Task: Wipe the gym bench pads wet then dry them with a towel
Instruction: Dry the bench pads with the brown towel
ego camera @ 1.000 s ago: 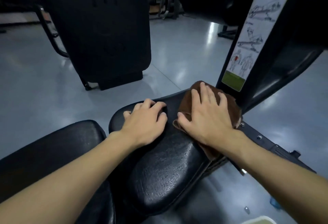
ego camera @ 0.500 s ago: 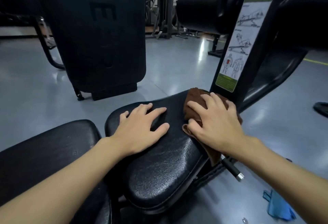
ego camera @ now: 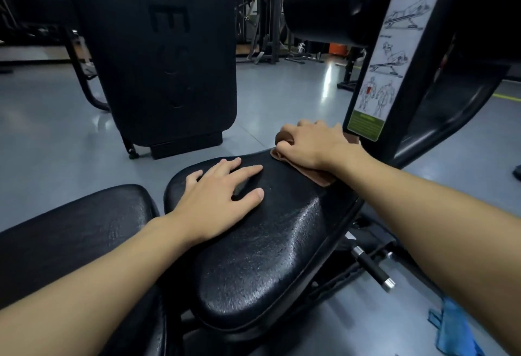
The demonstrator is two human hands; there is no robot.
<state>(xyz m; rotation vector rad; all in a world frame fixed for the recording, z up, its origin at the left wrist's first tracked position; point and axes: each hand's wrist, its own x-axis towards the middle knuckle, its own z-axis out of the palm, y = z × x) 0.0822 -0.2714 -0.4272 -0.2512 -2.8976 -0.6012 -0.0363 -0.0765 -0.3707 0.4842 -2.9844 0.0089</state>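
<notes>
A black seat pad (ego camera: 267, 257) fills the middle of the view, its surface glistening. My left hand (ego camera: 217, 200) lies flat on its near-left part with fingers spread. At the pad's far edge my right hand (ego camera: 307, 144) curls its fingers over a brown towel (ego camera: 315, 176) and presses it onto the pad; most of the towel is hidden under the hand. A second black pad (ego camera: 73, 237) lies to the left, under my left forearm.
A black upright post with an exercise chart (ego camera: 394, 54) rises just right of the towel. A roller pad (ego camera: 327, 3) hangs above. A tall black back pad (ego camera: 166, 54) stands ahead on the grey floor. A blue cloth (ego camera: 454, 330) lies at the lower right beside an adjustment pin (ego camera: 372, 268).
My right hand has slid the brown towel away to the far edge of the seat pad and curled its fingers over it. My left hand has flattened and stayed put.
</notes>
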